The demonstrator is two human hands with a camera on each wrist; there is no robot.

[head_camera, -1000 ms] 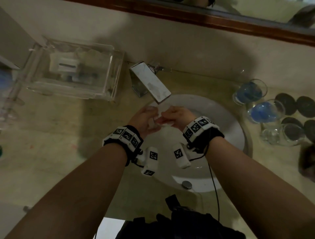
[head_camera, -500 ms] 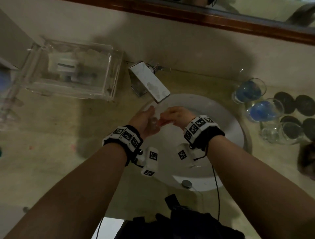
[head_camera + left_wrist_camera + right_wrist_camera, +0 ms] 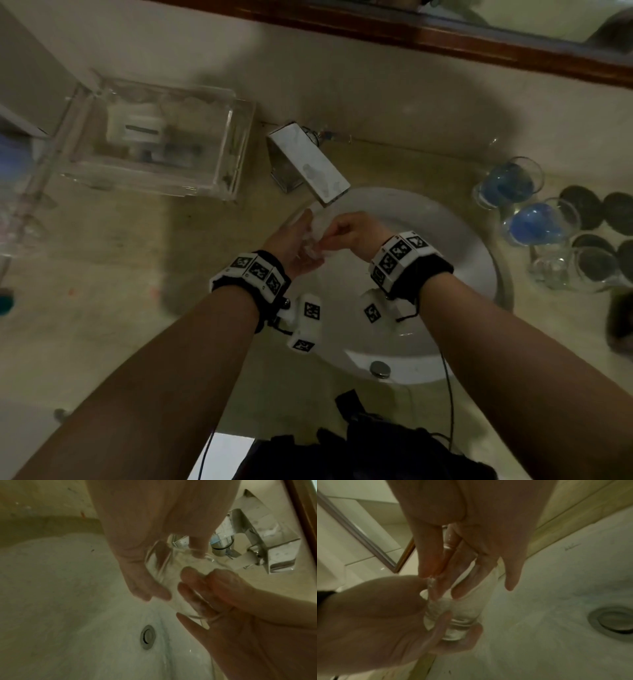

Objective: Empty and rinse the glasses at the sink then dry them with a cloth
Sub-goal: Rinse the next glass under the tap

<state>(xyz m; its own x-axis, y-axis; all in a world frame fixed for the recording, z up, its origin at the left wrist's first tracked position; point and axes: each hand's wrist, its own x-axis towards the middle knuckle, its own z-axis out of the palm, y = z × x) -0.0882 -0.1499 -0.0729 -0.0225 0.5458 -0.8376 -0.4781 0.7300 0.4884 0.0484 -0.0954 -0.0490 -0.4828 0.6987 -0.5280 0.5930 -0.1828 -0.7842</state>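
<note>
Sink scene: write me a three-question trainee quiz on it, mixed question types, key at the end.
1. True or false: the clear glass is held over the white sink basin.
2. Multiple choice: which of the hands cradles the glass from beneath? A) left hand B) right hand C) neither
3. Fill in: the two stemmed glasses on the counter to the right hold ____ liquid.

Key: 1 true; 2 A; 3 blue. The right hand's fingers reach into the glass's mouth, below the metal faucet.
</note>
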